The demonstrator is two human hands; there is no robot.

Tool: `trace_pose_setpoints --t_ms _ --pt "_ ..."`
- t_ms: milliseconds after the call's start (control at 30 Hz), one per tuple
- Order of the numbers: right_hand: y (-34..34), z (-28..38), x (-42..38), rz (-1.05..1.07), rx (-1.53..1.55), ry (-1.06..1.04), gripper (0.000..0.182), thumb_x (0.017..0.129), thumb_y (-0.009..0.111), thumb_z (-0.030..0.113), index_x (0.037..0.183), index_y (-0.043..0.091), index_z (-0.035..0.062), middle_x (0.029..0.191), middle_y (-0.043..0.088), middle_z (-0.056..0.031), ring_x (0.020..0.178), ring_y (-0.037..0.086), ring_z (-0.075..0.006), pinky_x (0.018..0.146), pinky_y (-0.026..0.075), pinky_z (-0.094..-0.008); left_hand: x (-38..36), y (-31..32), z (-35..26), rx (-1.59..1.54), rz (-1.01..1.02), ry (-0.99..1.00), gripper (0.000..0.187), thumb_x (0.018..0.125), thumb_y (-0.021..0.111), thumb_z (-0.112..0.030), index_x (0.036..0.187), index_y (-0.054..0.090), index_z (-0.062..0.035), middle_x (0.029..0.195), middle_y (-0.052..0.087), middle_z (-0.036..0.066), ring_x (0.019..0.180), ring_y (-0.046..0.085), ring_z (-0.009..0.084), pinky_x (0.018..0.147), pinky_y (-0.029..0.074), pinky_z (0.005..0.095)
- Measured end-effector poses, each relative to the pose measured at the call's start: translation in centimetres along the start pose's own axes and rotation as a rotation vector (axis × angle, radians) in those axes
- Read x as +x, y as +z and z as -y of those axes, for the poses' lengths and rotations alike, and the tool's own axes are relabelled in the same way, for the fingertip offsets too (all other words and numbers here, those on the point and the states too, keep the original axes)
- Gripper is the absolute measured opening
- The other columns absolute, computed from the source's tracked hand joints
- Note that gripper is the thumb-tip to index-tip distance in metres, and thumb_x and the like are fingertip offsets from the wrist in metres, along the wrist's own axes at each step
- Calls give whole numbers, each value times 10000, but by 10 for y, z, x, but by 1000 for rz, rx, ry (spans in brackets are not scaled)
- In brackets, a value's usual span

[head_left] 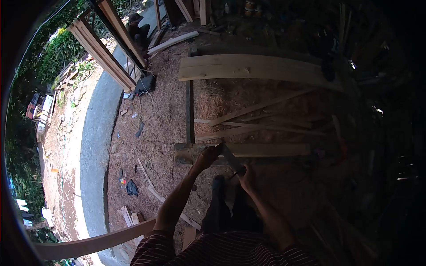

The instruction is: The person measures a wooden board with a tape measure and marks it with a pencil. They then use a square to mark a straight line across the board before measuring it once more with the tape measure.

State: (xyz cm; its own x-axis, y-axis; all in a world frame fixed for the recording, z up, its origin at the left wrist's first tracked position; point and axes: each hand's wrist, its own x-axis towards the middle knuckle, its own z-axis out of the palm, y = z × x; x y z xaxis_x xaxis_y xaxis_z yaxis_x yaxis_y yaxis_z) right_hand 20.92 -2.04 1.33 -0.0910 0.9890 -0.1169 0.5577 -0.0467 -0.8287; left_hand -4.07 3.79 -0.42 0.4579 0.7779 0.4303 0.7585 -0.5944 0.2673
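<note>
- Flat-bladed hand tool (230,158): lies between both hands' fingers; hold steady.
- Left hand (209,156): fingers closed at its far end; clear any sharp edge.
- Right hand (248,177): fingers around its near end; grip firmly.

A grey concrete strip (94,146) borders dim, shavings-strewn ground (166,115).
</note>
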Motion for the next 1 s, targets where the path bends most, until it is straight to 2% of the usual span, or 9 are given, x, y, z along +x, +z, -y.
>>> trace_pose_setpoints --t_ms 67,133,167,200,367,467,600,767,1000 --pt "25 -4 -3 -52 11 85 348 804 673 80 1119 554 -10 1047 613 -184 1023 592 -308 854 461 -391 22 -4 13 -256 -8 -66 371 801 617 -96 1168 582 -63 900 632 121 845 643 272 682 538 355" --pt "49 -3 -8 -90 23 171 317 828 653 76 1118 555 -11 1042 613 -178 1021 593 -294 853 461 -383 21 32 46 -113 211 -220 312 806 603 -93 1117 628 -103 895 641 71 888 635 247 716 540 369" --pt "54 9 -8 -84 108 240 297 842 639 76 1114 557 -9 1028 620 -169 1007 599 -294 844 465 -380 11 60 72 -119 171 -166 340 816 583 -82 1150 618 -141 881 648 46 831 649 243 674 543 381" --pt "58 20 -7 -82 194 310 276 855 625 76 1110 559 -8 1014 626 -160 992 605 -294 835 469 -376 11 71 80 -314 141 -317 240 739 737 -208 950 679 -109 932 659 123 877 617 319 762 501 422" --pt "94 16 -14 -66 433 469 268 891 633 159 1092 572 -7 999 648 -137 975 626 -236 831 480 -339 55 15 56 -488 335 -582 240 752 743 -207 978 707 -134 937 660 121 869 621 305 779 508 404" --pt "106 6 -16 -114 403 449 220 892 603 69 1095 577 -12 957 649 -118 942 635 -216 817 481 -328 57 11 53 -495 331 -495 318 773 761 -247 1039 683 -90 1001 656 162 932 647 292 788 526 382" --pt "92 5 -10 -117 576 483 215 895 591 71 1087 584 -23 962 649 -114 934 625 -194 813 474 -309 53 14 56 -549 252 -352 330 752 769 -224 1048 679 -110 1013 672 101 922 640 278 795 526 382" --pt "82 1 -3 -112 600 464 236 915 582 158 1066 595 -24 939 614 -67 874 570 -126 782 448 -270 67 15 58 -396 217 -118 245 785 728 -227 996 706 -103 939 690 63 768 616 225 691 512 374" --pt "91 4 -6 -205 632 393 194 913 574 149 1011 588 -18 916 572 -36 832 532 -108 737 430 -261 69 15 54 -519 309 -292 299 801 716 -212 1076 682 -97 990 662 107 797 654 223 700 531 354"
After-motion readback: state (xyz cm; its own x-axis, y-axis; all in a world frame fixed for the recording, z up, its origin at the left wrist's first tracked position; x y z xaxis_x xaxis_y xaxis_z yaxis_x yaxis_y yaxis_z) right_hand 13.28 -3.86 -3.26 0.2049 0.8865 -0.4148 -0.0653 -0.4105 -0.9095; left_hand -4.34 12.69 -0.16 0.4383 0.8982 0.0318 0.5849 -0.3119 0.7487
